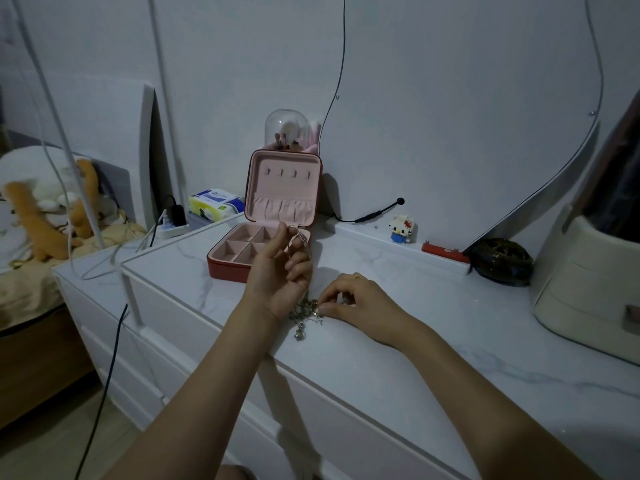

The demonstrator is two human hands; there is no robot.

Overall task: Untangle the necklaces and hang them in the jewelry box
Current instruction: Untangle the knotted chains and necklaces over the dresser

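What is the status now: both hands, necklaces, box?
Left hand pinches silver chain raised; right hand pinches tangled silver necklaces on white marble top. Open pink jewelry box: hooks bare. Nothing blocking.

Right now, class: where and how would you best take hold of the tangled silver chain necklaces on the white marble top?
Pinch the taut strand of the tangled silver chain necklaces from above, beside the left hand; the clump under the right hand would likely only bunch.

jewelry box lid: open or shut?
Open. The jewelry box lid stands upright behind the tray, showing four bare hooks and the pink compartments below.
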